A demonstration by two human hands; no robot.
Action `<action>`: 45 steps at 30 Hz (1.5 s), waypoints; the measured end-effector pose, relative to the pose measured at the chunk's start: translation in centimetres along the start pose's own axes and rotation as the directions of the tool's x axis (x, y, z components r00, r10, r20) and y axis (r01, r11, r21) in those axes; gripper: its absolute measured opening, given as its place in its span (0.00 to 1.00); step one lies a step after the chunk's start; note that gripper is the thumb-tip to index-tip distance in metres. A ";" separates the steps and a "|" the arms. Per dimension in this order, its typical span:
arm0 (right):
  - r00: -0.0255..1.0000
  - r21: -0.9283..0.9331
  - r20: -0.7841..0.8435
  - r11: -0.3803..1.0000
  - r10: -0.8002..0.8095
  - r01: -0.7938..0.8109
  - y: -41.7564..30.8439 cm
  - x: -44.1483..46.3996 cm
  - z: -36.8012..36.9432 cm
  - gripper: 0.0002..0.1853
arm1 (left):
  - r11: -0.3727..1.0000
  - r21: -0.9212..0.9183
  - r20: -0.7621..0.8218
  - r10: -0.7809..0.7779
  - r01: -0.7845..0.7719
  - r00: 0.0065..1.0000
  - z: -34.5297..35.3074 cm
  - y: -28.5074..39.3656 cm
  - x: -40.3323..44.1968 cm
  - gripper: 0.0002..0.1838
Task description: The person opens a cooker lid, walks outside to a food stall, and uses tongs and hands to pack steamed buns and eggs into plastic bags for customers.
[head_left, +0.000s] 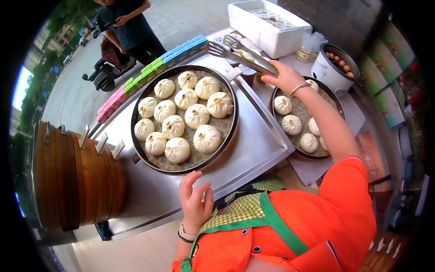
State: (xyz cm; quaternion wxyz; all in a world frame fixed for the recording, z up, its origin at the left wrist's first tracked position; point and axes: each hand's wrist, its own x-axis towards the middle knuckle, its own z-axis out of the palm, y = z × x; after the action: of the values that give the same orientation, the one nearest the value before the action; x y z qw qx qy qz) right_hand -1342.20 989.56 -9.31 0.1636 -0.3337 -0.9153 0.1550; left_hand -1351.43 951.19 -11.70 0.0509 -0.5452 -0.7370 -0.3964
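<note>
We are holding the tongs [219,51] in our right hand [282,78], the fingers closing round the hinge end, while the two metal ends are standing apart with nothing visible between them. They are pointing away to the left, past the far rim of the big steamer [204,158]. Our left hand [195,201] is holding nothing that we are seeing; its fingers are curling narrowly beside that steamer's near rim, and we cannot tell whether they are touching it.

The buns [196,116] are sitting apart on the big steamer's mat, on the metal table [263,136]. More are lying in the small steamer [300,109], partly hiding under our right forearm. The pot [324,70] of eggs is standing just beyond it.

We are judging the step in hand to be carrying the tongs above the trays, with no bun being gripped. Gripping one would be calling for swinging the ends round over it, lowering them astride it and squeezing lightly, since the dough is looking soft.
</note>
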 end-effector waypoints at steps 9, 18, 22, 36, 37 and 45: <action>0.399 0.208 -0.477 0.542 0.783 -0.814 29.8 -24.2 -2.7 0.30 | 0.919 -0.315 0.345 0.343 -0.236 0.874 16.1 5.8 13.5 0.14; 0.189 0.578 -0.108 0.217 0.976 -0.787 39.6 -29.1 1.5 0.34 | 0.990 0.076 0.559 -0.142 0.120 0.817 42.8 4.8 26.1 0.20; 0.338 0.439 -0.140 0.364 0.931 -0.821 42.0 -27.0 -0.3 0.36 | 0.960 0.255 0.705 -0.265 0.113 0.658 50.2 1.2 28.8 0.18; 0.406 0.289 0.233 0.336 0.883 -0.896 46.1 -25.8 -3.1 0.36 | 0.801 -0.030 0.827 -0.316 0.598 0.464 54.5 -0.2 30.2 0.19; 0.429 0.343 0.231 0.340 0.873 -0.876 46.6 -26.8 -3.6 0.35 | 0.779 -0.016 0.848 -0.322 0.627 0.422 54.1 1.5 30.3 0.20; 0.360 0.583 0.183 0.194 0.915 -0.789 44.6 -34.7 -9.0 0.27 | 0.967 -0.117 0.812 -0.038 0.227 0.583 52.4 8.2 29.8 0.22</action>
State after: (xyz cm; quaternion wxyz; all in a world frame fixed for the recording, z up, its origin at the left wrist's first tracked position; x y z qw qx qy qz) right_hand -1288.46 1000.74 -25.52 0.2351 -0.7306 -0.4513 0.4552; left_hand -1337.72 1008.21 -27.92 -0.3736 -0.6102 -0.6736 -0.1854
